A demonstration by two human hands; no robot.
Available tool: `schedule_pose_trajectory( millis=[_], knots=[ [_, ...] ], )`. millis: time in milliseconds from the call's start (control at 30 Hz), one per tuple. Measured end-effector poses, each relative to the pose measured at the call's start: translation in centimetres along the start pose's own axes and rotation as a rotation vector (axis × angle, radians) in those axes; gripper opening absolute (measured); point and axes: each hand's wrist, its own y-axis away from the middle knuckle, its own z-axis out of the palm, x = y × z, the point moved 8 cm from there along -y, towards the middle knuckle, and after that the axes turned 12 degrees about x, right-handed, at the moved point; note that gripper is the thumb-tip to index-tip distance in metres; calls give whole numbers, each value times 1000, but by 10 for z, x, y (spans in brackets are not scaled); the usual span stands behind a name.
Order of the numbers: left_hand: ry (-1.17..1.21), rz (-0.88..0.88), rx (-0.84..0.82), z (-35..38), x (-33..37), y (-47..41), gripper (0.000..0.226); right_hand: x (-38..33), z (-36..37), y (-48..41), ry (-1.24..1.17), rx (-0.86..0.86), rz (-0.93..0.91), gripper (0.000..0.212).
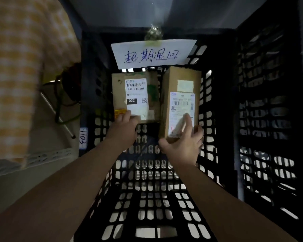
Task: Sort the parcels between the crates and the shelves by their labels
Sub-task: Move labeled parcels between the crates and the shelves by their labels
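Two cardboard parcels sit at the far end of a black slotted crate. The left parcel carries a white label printed 032. My left hand grips its near edge, thumb on the label. The taller right parcel has a white barcode label. My right hand holds its near end, fingers spread over the label and around the lower right corner. A handwritten paper sign hangs on the crate's far wall above both parcels.
A second black slotted crate wall rises on the right. At the left stands a person in a yellow checked garment, beside a pale surface with a tag reading 11103 and a dark cord.
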Motion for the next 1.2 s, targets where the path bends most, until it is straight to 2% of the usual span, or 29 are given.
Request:
schedule_pose_trajectory(
  millis=[200,333,500,633,767,833,933,1033,1200],
  knots=[
    [-41,3,-55,0,3,2,63,-16,-9,-18,57,94,-54,108],
    [-43,7,-56,0,3,1,61,-1,-4,-21,86,19,-98,107],
    [-40,-19,-20,0,4,3,62,1,18,-32,73,-75,-135,95],
    [-18,-46,-11,2,5,7,62,2,50,-45,-2,-181,-48,88],
    [-8,-64,-11,0,0,3,57,23,80,-51,-153,-304,208,93],
    [-26,-54,-13,-1,0,2,57,22,80,-54,-43,-334,127,94],
    [-71,-47,-23,-3,3,3,59,7,71,-56,230,-365,-124,88],
    [-80,-59,-58,-6,9,3,58,-6,64,-59,327,-389,-206,78],
    [-57,-52,-105,-28,19,6,54,-32,38,-54,481,-404,-354,75]
  ],
)
